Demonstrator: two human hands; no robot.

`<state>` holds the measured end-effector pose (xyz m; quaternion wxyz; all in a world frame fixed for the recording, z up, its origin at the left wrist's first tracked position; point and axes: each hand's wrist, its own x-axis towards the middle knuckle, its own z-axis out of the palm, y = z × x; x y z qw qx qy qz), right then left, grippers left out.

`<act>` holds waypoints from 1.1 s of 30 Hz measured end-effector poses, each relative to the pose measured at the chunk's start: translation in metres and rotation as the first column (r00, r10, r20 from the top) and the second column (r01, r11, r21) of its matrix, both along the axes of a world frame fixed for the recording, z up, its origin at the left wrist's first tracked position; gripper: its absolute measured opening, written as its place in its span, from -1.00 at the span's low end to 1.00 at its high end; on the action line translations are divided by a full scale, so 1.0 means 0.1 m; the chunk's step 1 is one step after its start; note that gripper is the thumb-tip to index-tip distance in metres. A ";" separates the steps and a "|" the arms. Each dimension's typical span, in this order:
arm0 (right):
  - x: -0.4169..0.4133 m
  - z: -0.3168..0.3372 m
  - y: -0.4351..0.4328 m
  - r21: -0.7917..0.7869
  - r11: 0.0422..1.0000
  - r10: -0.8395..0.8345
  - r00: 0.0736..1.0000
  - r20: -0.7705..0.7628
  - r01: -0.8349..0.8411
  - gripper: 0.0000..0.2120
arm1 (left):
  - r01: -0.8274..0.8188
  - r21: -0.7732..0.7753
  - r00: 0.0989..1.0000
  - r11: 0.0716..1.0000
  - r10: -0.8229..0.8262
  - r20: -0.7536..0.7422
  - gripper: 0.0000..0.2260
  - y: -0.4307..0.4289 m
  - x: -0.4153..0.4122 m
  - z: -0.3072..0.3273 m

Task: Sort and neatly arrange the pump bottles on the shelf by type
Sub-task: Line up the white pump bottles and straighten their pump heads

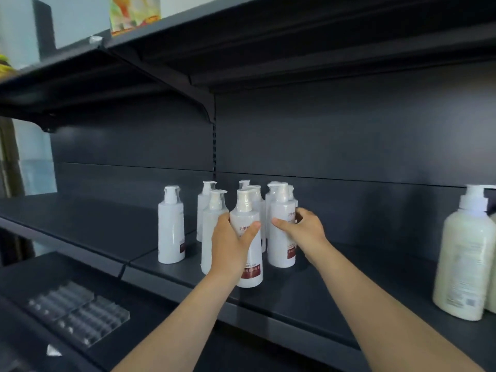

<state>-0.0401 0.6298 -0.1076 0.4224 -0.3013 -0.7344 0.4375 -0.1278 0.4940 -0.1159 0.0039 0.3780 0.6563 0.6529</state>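
Note:
Several slim white pump bottles with dark red labels stand clustered on the dark shelf (308, 294). My left hand (230, 242) grips the front bottle (245, 210) around its middle. My right hand (304, 228) wraps the bottle (280, 226) just to its right, fingers behind, thumb in front. One more white bottle (171, 226) stands alone to the left of the cluster. A larger cream pump bottle (465, 261) stands at the far right of the shelf, with a second one partly cut off by the frame edge.
The shelf above (241, 49) overhangs the bottles, carried by a bracket (198, 100). On the lower shelf at bottom left lie clear plastic divider trays (77, 312). Bare shelf surface extends left of the lone bottle and between the cluster and the cream bottle.

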 end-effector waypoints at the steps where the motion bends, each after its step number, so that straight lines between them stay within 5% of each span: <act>1: -0.03 -0.01 0.03 -0.008 1.000 -0.002 1.000 0.002 0.002 -0.64 | -0.012 -0.012 1.000 1.000 0.012 -0.008 -0.72 0.04 -0.04 -0.03; 13: 0.00 -0.09 0.20 -0.064 0.993 0.107 0.989 0.097 -0.101 -0.65 | -0.138 -0.226 0.959 0.964 0.074 -0.272 -0.54 0.14 -0.24 -0.15; 22: -0.03 -0.05 0.14 0.010 1.000 -0.024 0.972 0.234 0.022 -0.57 | -0.115 -0.312 0.954 0.943 0.017 -0.300 -0.57 0.01 -0.29 -0.06; 29: 0.25 0.09 -0.01 0.330 0.944 -0.231 0.685 0.691 -0.015 -0.61 | -0.125 -0.399 0.920 0.908 -0.044 -0.390 -0.71 -0.07 -0.37 0.00; 33: 0.60 0.19 -0.25 0.485 0.870 -0.390 0.478 0.787 -0.088 -0.61 | -0.257 -0.425 0.832 0.868 -0.025 -0.554 -0.70 -0.25 -0.27 0.04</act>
